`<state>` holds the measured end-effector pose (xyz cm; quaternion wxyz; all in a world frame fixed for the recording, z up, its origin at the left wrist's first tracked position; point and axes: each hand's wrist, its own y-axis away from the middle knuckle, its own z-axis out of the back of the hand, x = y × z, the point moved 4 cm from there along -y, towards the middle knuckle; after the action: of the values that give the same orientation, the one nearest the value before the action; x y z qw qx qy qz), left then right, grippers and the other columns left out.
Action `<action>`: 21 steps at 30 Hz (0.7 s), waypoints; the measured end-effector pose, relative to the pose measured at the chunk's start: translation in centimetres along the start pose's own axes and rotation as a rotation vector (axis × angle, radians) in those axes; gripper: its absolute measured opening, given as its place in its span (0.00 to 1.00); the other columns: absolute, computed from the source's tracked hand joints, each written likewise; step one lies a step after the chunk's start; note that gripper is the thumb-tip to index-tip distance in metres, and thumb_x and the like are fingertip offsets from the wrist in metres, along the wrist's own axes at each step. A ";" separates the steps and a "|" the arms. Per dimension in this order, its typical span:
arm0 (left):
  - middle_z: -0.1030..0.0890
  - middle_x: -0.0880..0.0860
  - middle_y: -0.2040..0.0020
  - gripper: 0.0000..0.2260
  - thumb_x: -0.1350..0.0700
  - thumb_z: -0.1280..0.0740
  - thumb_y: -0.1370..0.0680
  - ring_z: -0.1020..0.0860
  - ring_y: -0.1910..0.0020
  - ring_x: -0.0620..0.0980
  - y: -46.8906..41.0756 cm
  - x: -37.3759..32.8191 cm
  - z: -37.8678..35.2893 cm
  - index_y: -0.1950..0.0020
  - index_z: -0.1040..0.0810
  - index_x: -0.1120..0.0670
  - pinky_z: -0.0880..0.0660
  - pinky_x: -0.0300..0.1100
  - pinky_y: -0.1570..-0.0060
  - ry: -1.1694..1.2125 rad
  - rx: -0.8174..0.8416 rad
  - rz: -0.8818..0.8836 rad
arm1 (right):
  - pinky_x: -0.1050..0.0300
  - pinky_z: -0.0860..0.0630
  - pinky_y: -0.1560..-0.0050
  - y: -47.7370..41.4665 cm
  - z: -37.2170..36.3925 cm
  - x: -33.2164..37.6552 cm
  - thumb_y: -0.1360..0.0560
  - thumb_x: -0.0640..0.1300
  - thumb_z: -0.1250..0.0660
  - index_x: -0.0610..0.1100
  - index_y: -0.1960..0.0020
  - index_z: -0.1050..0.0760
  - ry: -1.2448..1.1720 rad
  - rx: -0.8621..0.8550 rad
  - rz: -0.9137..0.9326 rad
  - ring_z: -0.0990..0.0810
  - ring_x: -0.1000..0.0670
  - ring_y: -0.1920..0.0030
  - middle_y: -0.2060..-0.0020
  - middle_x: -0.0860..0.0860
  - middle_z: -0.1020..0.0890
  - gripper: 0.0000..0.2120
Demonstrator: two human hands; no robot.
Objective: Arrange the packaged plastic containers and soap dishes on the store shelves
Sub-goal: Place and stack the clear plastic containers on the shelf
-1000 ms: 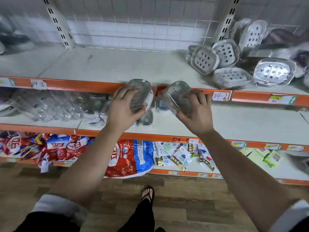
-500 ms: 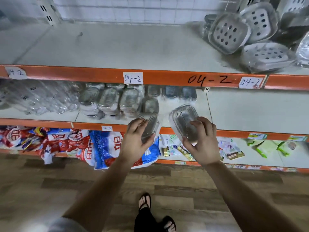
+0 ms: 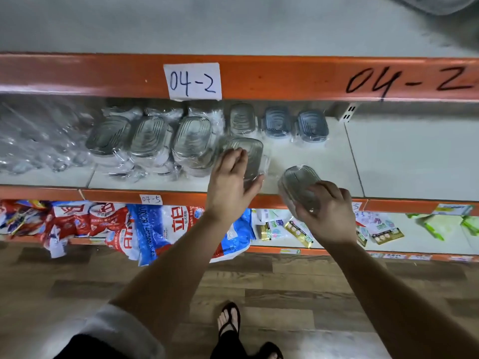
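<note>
The left grip (image 3: 230,182), a bare hand, is at the centre of the frame. Its fingers lie over the top of a clear wrapped soap dish, the left dish (image 3: 252,154), and its thumb is curled against the dish's near right side, so it has hold of it. This dish is over the middle shelf (image 3: 401,156), just right of a row of three like dishes (image 3: 149,137). Whether it rests on the shelf I cannot tell.

The right grip (image 3: 329,213), centre right, has its fingers curled round the near end of the right dish (image 3: 298,181). That dish is tilted and sits over the shelf's orange front edge, apart from the left dish.

Behind the left dish stands one more clear dish (image 3: 242,117), and to its right are two blue-grey dishes (image 3: 295,123) side by side. A paper label (image 3: 193,81) reading "04-2" hangs on the shelf edge above.

On the bottom shelf, at lower left, lie red and blue bags (image 3: 155,229). A sandalled foot (image 3: 229,318) stands on the wood floor (image 3: 324,294).
</note>
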<state>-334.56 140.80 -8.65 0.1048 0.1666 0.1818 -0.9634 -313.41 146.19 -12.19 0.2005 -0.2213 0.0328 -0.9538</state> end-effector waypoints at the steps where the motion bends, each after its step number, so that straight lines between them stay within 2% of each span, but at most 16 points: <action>1: 0.23 0.63 0.39 0.25 0.48 0.30 0.24 0.26 0.36 0.62 -0.8 0.4 -0.6 0.36 0.24 0.67 0.39 0.47 0.31 -0.027 0.005 -0.005 | 0.48 0.26 0.50 -0.4 -0.4 0.0 0.29 0.59 0.34 0.41 0.42 0.20 -0.002 -0.015 -0.005 0.26 0.36 0.43 0.41 0.44 0.20 0.24; 3: 0.23 0.62 0.39 0.26 0.46 0.32 0.23 0.27 0.36 0.61 -2.3 1.0 -1.9 0.36 0.24 0.66 0.40 0.46 0.32 -0.095 0.014 -0.021 | 0.47 0.25 0.51 -0.9 -1.5 0.1 0.30 0.61 0.37 0.39 0.45 0.19 0.009 -0.054 0.024 0.25 0.34 0.47 0.44 0.43 0.18 0.27; 7: 0.27 0.59 0.33 0.27 0.44 0.37 0.21 0.33 0.30 0.59 -5.4 1.9 -4.7 0.31 0.29 0.63 0.40 0.47 0.28 -0.143 0.065 -0.053 | 0.44 0.25 0.51 -1.4 -3.6 -0.4 0.29 0.58 0.38 0.39 0.48 0.18 0.000 -0.090 0.100 0.24 0.34 0.51 0.46 0.42 0.17 0.25; 9: 0.28 0.59 0.32 0.27 0.44 0.39 0.20 0.35 0.30 0.59 -7.1 2.3 -5.9 0.30 0.30 0.63 0.42 0.47 0.27 -0.142 0.057 -0.057 | 0.45 0.25 0.52 -1.5 -4.5 -0.8 0.28 0.55 0.34 0.38 0.48 0.18 -0.004 -0.126 0.121 0.23 0.34 0.52 0.47 0.42 0.17 0.22; 13: 0.30 0.56 0.32 0.26 0.43 0.40 0.20 0.35 0.31 0.57 -10.6 3.3 -7.7 0.30 0.29 0.60 0.41 0.45 0.29 -0.176 0.010 -0.063 | 0.45 0.25 0.52 -1.8 -6.2 -1.5 0.32 0.52 0.28 0.38 0.44 0.19 -0.015 -0.147 0.108 0.25 0.35 0.49 0.45 0.42 0.18 0.22; 17: 0.31 0.57 0.33 0.23 0.43 0.40 0.20 0.33 0.35 0.58 -13.3 4.4 -9.3 0.32 0.29 0.57 0.38 0.47 0.35 -0.222 -0.011 -0.044 | 0.47 0.27 0.51 -2.1 -7.1 -1.8 0.29 0.56 0.33 0.42 0.44 0.20 -0.052 -0.158 0.110 0.27 0.38 0.46 0.43 0.44 0.19 0.22; 21: 0.31 0.61 0.35 0.23 0.43 0.38 0.21 0.31 0.37 0.60 -15.7 4.8 -10.4 0.36 0.30 0.59 0.35 0.49 0.37 -0.294 -0.005 -0.047 | 0.48 0.28 0.52 -2.3 -7.7 -1.9 0.29 0.58 0.35 0.42 0.44 0.20 -0.064 -0.173 0.114 0.28 0.39 0.46 0.44 0.45 0.20 0.23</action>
<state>-340.20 158.41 -14.57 0.1082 0.0190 0.1707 -0.9792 -316.04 148.84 -19.53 0.2355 -0.2659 0.1211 -0.9269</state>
